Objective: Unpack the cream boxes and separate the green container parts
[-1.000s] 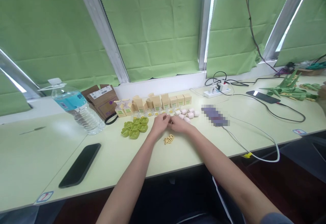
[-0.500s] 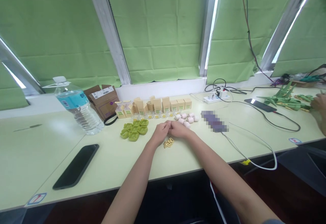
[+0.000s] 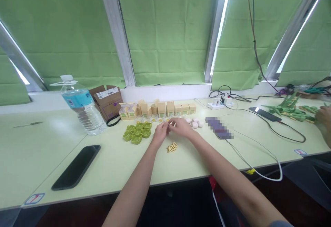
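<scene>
My left hand [image 3: 160,133] and my right hand [image 3: 181,127] meet fingertip to fingertip over the middle of the table. Both are closed in a pinch, and whatever lies between the fingers is hidden. Just below them is a small cluster of yellow curled pieces [image 3: 172,147]. Green square cups [image 3: 136,138] sit grouped to the left of my left hand. Behind the hands runs a row of small clear containers [image 3: 153,118] with yellow marks. Several pale pink rounded pieces [image 3: 194,125] lie beside my right hand, partly covered by it.
Small cardboard boxes [image 3: 162,109], some with raised flaps, line the back. A water bottle [image 3: 86,111], a brown carton [image 3: 108,104] and a black phone [image 3: 76,166] are at left. A power strip [image 3: 220,104] and cables lie right. Another person's hand [image 3: 323,116] is by green pieces [image 3: 292,108].
My hands have shifted slightly up and left in the picture. The right hand's fingers are more arched, with the knuckles raised. The yellow pieces and green cups stay in place on the table.
</scene>
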The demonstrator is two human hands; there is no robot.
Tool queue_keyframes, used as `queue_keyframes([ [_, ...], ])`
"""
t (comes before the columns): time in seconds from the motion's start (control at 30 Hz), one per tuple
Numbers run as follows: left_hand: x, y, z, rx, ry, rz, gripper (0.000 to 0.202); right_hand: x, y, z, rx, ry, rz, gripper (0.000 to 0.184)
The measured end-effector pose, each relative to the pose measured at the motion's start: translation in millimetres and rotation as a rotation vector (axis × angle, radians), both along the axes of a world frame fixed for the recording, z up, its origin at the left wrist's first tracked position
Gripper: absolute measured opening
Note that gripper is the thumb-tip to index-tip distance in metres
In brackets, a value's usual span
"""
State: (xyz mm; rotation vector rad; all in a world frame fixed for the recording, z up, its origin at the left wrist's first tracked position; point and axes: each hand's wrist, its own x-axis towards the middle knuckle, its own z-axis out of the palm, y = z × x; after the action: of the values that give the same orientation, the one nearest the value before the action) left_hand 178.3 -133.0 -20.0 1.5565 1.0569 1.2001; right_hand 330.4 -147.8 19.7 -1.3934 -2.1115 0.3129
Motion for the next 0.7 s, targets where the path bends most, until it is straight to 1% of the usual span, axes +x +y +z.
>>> queue_keyframes([
  [0.07,0,0,-0.5,-0.028,0.006,-0.013,0.035,11,12,14.6,0.008,-0.007,-0.083,0.021],
  [0.13,0,-3,-1.0,-0.034,0.054,-0.046,0.03,25,27,26.9,0.033,-0.038,-0.149,0.021],
  [0.23,1,-9,-1.0,-0.018,0.165,-0.078,0.026,46,56,35.7,0.046,-0.115,-0.242,0.022],
  [0.3,0,-12,-0.4,-0.011,0.22,-0.082,0.027,57,77,34.1,0.051,-0.172,-0.281,0.025],
  [0.37,0,-13,0.4,-0.011,0.249,-0.08,0.028,65,96,28.2,0.064,-0.267,-0.285,0.032],
  [0.47,-1,-14,1.5,-0.009,0.265,-0.077,0.029,70,121,16.2,0.057,-0.318,-0.249,0.044],
  [0.6,-1,-16,2.4,-0.032,0.285,-0.067,0.029,68,142,3.5,0.047,-0.39,-0.183,0.061],
  [0.7,0,-18,2.3,-0.033,0.298,-0.067,0.029,65,152,-1.6,0.047,-0.433,-0.127,0.068],
])
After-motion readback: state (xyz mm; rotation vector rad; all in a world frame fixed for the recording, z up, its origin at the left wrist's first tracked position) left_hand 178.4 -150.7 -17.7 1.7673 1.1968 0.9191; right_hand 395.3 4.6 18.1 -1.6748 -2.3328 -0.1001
